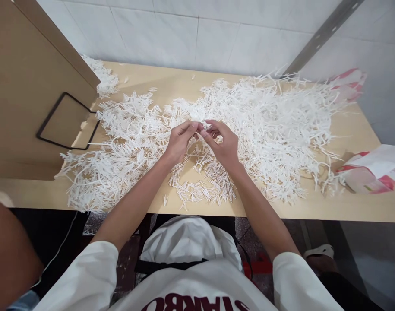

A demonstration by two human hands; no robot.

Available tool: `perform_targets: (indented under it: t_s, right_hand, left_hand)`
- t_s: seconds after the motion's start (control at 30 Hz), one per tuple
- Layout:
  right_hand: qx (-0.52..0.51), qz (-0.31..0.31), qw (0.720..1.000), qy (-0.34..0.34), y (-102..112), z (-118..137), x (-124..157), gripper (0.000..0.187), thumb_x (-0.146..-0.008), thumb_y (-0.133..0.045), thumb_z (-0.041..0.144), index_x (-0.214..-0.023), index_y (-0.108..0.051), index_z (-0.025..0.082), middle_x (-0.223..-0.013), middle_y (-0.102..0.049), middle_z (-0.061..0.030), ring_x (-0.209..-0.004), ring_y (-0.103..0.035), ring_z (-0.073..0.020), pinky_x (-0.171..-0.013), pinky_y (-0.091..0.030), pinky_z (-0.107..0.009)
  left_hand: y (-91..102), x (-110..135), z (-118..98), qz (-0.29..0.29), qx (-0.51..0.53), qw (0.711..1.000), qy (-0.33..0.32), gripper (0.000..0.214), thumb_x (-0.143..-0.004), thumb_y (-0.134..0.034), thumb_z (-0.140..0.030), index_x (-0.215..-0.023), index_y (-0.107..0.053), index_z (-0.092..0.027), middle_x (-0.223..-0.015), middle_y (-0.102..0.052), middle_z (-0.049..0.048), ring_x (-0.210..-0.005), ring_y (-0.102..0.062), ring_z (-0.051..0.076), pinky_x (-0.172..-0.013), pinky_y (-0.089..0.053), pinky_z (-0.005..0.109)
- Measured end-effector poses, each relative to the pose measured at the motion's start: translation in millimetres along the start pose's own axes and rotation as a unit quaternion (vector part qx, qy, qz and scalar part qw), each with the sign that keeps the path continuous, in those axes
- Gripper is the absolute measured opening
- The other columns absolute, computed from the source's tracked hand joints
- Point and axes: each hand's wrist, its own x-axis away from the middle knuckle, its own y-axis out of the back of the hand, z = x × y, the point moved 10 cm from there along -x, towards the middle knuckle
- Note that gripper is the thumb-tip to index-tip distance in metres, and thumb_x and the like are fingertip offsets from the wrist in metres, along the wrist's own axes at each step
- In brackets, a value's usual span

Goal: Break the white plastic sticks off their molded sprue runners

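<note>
My left hand (179,141) and my right hand (225,144) meet over the middle of the table, fingertips almost touching. Thumb and index finger of the left are pinched together on a small white branched piece, mostly hidden by the fingers. The curled fingers of my right hand close on the same piece from the other side. Around and beneath both hands lies a large pile of white, thin, twig-like branched pieces (275,125), seemingly plastic. Another heap (126,151) spreads to the left. Short loose white bits (200,192) are scattered just in front of the hands.
A tall brown cardboard box (32,86) with a black wire frame (66,121) at its side stands at the left. Red-and-white bags (375,170) lie at the right edge of the wooden table (191,210). A tiled wall (178,34) runs behind. Another person's arm (9,255) shows at lower left.
</note>
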Motion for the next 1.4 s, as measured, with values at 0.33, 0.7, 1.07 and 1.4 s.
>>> perform_targets:
  t_s: [0.33, 0.7, 1.07, 1.4]
  right_hand:
    - [-0.016, 0.015, 0.999, -0.030, 1, -6, -3, 0.018, -0.088, -0.056, 0.039, -0.094, -0.065, 0.025, -0.092, -0.067, -0.0008, -0.076, -0.061, -0.0098, -0.070, -0.053, -0.027]
    - [-0.016, 0.031, 0.999, -0.015, -4, -3, -3, 0.020, -0.089, -0.054, 0.043, -0.095, -0.063, 0.026, -0.092, -0.065, -0.0008, -0.082, -0.061, -0.0107, -0.071, -0.053, -0.027]
    - [0.246, -0.028, 0.966, 0.076, -9, 6, 11, 0.033, -0.096, -0.041, 0.041, -0.073, -0.055, 0.022, -0.069, -0.055, -0.0013, -0.060, -0.046, -0.0110, -0.057, -0.038, -0.028]
    - [0.073, -0.034, 0.997, 0.004, 4, -9, 2, 0.031, -0.095, -0.038, 0.046, -0.109, -0.061, 0.030, -0.110, -0.062, -0.0048, -0.104, -0.060, -0.0173, -0.087, -0.052, -0.036]
  left_hand:
    - [-6.8, 2, -2, 0.023, -0.093, 0.995, -0.017, 0.026, -0.074, -0.075, -0.037, -0.094, -0.064, -0.023, -0.082, -0.062, 0.0001, -0.077, -0.058, 0.009, -0.072, -0.048, 0.023]
    - [-21.2, 12, -25, 0.037, -0.335, 0.931, -0.140, 0.008, -0.086, -0.057, -0.026, -0.082, -0.059, -0.021, -0.078, -0.057, -0.0001, -0.071, -0.052, 0.009, -0.065, -0.042, 0.024]
    - [-30.3, 21, -26, 0.010, -0.533, 0.827, -0.178, 0.019, -0.088, -0.047, -0.024, -0.070, -0.046, -0.019, -0.074, -0.048, 0.0007, -0.062, -0.036, 0.010, -0.057, -0.028, 0.027]
    - [-9.5, 10, -25, -0.004, -0.453, 0.877, -0.158, 0.007, -0.088, -0.047, -0.020, -0.083, -0.052, -0.021, -0.083, -0.053, 0.0007, -0.071, -0.048, 0.011, -0.067, -0.037, 0.027]
